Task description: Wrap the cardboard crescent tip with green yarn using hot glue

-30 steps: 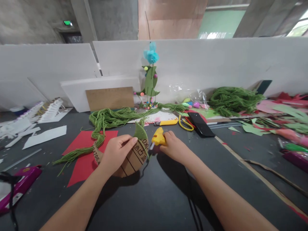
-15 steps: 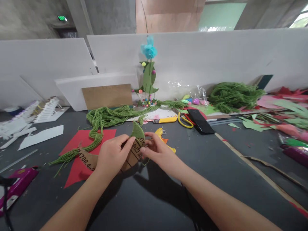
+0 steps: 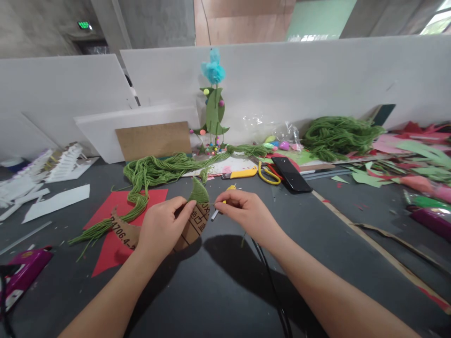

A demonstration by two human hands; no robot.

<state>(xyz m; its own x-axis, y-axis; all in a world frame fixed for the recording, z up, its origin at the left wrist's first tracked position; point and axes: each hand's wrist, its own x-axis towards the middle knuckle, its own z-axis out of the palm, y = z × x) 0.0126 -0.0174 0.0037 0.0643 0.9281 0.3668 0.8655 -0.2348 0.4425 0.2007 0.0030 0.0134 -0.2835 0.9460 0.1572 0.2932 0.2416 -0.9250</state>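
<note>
My left hand [image 3: 162, 225] grips a crescent-shaped cardboard piece [image 3: 192, 224] whose upper tip is wrapped in green yarn [image 3: 198, 191]. My right hand [image 3: 243, 211] pinches a thin green yarn strand pulled taut from that wrapped tip. A yellow glue gun [image 3: 221, 205] lies on the dark table just behind my right hand, mostly hidden by it; its black cord [image 3: 271, 277] runs toward me.
A long bundle of green yarn [image 3: 155, 171] lies over red paper [image 3: 120, 223]. Yellow utility knife [image 3: 239, 173], yellow scissors [image 3: 266, 172] and a black phone [image 3: 291, 173] sit behind. Felt tree ornament [image 3: 213, 112] at the white wall; purple tool [image 3: 24, 270] at left; scraps at right.
My right hand set the glue gun down on the table, moved to the cardboard piece, and now pulls a yarn strand to the right of its tip.
</note>
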